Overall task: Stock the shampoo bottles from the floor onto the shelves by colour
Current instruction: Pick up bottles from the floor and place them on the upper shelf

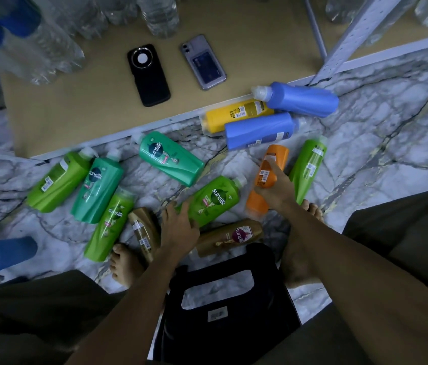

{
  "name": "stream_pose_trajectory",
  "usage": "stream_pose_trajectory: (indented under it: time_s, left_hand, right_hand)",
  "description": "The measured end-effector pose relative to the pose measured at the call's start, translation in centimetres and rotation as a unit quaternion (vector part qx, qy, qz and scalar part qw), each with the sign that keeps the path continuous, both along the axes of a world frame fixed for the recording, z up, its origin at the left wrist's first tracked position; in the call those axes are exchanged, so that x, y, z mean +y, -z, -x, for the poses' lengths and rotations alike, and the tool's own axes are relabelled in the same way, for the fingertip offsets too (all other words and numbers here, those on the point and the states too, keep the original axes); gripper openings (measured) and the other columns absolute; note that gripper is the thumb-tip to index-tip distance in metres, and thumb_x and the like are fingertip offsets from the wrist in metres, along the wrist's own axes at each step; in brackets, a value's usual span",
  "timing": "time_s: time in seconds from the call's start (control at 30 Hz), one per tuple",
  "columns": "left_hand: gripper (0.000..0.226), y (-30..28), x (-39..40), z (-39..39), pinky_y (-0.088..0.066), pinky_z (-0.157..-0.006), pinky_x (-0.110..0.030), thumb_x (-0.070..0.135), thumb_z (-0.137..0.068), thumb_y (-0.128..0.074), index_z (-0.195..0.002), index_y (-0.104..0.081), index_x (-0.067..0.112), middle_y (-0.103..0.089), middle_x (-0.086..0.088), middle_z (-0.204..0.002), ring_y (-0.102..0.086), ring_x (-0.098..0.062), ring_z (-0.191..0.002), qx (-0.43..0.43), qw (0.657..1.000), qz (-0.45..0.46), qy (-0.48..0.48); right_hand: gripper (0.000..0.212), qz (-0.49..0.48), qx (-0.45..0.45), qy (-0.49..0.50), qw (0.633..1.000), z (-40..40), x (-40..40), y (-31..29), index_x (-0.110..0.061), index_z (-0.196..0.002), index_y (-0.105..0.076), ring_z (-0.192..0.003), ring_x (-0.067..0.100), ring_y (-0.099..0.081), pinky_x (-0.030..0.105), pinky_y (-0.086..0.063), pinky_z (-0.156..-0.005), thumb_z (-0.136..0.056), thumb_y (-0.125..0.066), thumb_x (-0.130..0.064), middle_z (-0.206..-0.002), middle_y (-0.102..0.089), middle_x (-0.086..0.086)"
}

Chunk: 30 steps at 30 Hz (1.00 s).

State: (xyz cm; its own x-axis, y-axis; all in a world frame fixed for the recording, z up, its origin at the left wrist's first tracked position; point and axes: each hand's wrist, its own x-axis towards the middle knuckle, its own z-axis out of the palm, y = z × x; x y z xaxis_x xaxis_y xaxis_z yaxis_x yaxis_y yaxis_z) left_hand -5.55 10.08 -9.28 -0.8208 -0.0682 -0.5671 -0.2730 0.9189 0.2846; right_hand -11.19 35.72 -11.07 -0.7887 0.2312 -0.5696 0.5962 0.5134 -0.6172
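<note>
Shampoo bottles lie scattered on the marble floor (381,122) in front of the low shelf board (76,114). My right hand (273,188) grips the orange bottle (277,154) around its middle. My left hand (178,227) rests with relaxed fingers on the bottom end of a light green bottle (218,196), beside a tilted brown bottle (142,230). A second brown bottle (231,237) lies between my arms. Two teal bottles (170,159) (97,191), further light green ones (57,180) (110,222) (309,167), two blue bottles (302,98) (260,130) and a yellow bottle (234,114) lie around.
On the shelf board lie a black phone (148,75) and a grey phone (203,61), with clear water bottles (160,14) behind. A white shelf upright (352,35) rises at right. A black stool (231,299) sits between my knees. My bare feet (123,264) touch the bottles.
</note>
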Motion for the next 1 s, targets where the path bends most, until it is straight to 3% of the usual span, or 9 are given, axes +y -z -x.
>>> stream_pose_trajectory:
  time_s: [0.1,0.23,0.4,0.5,0.63,0.77,1.0]
  left_hand:
    - [0.07,-1.2,-0.8,-0.7,-0.027,-0.114,-0.05,0.023,-0.089,-0.06,-0.154,-0.033,0.023,-0.029,-0.023,-0.149,-0.028,-0.044,-0.138,-0.007,0.999,0.0,-0.041]
    - [0.071,-1.7,-2.1,-2.6,-0.027,-0.112,-0.051,0.031,-0.084,-0.05,-0.153,-0.036,0.023,-0.034,-0.023,-0.147,-0.034,-0.045,-0.135,0.012,0.996,0.0,-0.086]
    - [0.073,-1.1,-4.3,-4.6,-0.03,-0.113,-0.054,0.028,-0.093,-0.055,-0.158,-0.021,0.03,-0.021,-0.025,-0.159,-0.021,-0.048,-0.145,-0.014,0.991,-0.019,-0.131]
    - [0.072,-0.7,-5.5,-5.6,-0.023,-0.117,-0.051,0.026,-0.094,-0.056,-0.158,-0.023,0.025,-0.017,-0.029,-0.159,-0.02,-0.048,-0.144,-0.009,0.986,-0.03,-0.165]
    - [0.077,-0.1,-6.5,-6.3,-0.026,-0.112,-0.05,0.026,-0.093,-0.056,-0.16,-0.019,0.023,-0.017,-0.029,-0.157,-0.029,-0.049,-0.136,-0.012,0.979,-0.031,-0.201]
    - [0.086,0.9,-7.0,-6.8,-0.023,-0.115,-0.055,0.031,-0.09,-0.057,-0.161,-0.009,0.03,-0.011,-0.03,-0.158,-0.024,-0.05,-0.138,-0.035,0.973,-0.032,-0.224]
    - [0.089,2.2,-7.5,-6.4,-0.024,-0.115,-0.053,0.03,-0.093,-0.056,-0.16,0.002,0.03,-0.022,-0.036,-0.147,-0.028,-0.05,-0.135,-0.071,0.968,-0.045,-0.237]
  right_hand:
    - [0.089,-0.012,0.017,-0.028,0.999,-0.2,-0.4,-1.2,-0.036,-0.156,-0.029,-0.104,0.027,-0.063,0.032,-0.047,-0.08,-0.083,-0.077,-0.021,-0.117,-0.065,0.002]
    - [0.088,0.013,0.029,-0.047,0.998,-0.5,-2.0,-3.0,-0.034,-0.155,-0.037,-0.099,0.017,-0.059,0.026,-0.045,-0.086,-0.081,-0.081,-0.016,-0.117,-0.057,-0.002]
    - [0.091,0.061,0.036,-0.088,0.994,-1.5,-4.9,-3.4,-0.036,-0.154,-0.036,-0.106,0.023,-0.064,0.047,-0.054,-0.098,-0.079,-0.083,-0.012,-0.123,-0.061,0.002]
    - [0.092,0.091,0.018,-0.11,0.99,-2.4,-6.7,-3.8,-0.04,-0.154,-0.033,-0.108,0.021,-0.065,0.045,-0.055,-0.098,-0.081,-0.082,-0.011,-0.129,-0.061,0.0]
    - [0.093,0.108,0.019,-0.139,0.984,-3.3,-8.6,-3.7,-0.038,-0.154,-0.036,-0.114,0.021,-0.065,0.046,-0.053,-0.102,-0.08,-0.083,-0.008,-0.141,-0.057,0.002]
    - [0.094,0.106,0.01,-0.17,0.98,-3.4,-10.0,-3.7,-0.039,-0.154,-0.035,-0.11,0.017,-0.064,0.041,-0.055,-0.099,-0.08,-0.083,-0.007,-0.139,-0.055,-0.003]
    - [0.094,0.137,-0.003,-0.166,0.977,-3.6,-12.3,-4.1,-0.036,-0.154,-0.034,-0.107,0.014,-0.064,0.04,-0.055,-0.098,-0.081,-0.08,0.001,-0.14,-0.054,0.0]
